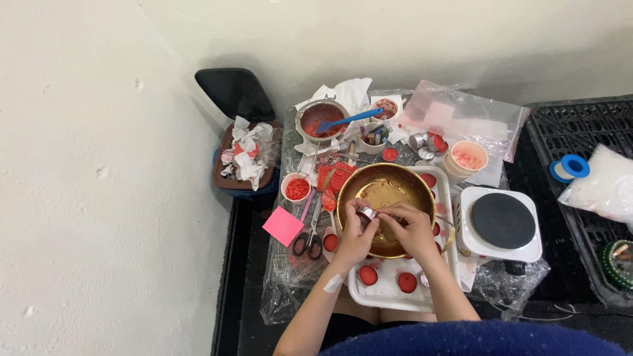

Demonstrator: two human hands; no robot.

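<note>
Two hands meet over the gold bowl (pixel 386 191): the left hand (pixel 356 234) pinches a small metal cup (pixel 366 213) while the right hand (pixel 410 227) closes in against it, fingers together on its rim, probably so that anything falling lands in the bowl. That bowl sits on a white tray (pixel 389 300), with red wax discs (pixel 368 275) at six o'clock. Scissors (pixel 310 237) and a pink note (pixel 283 225) lie at nine o'clock, a hotplate (pixel 502 223) at three. At eleven o'clock a steel pot (pixel 320 118) holds a blue spatula (pixel 349 120); farther at ten, a bin (pixel 245 155) of scraps stands off the table (pixel 288 264).
</note>
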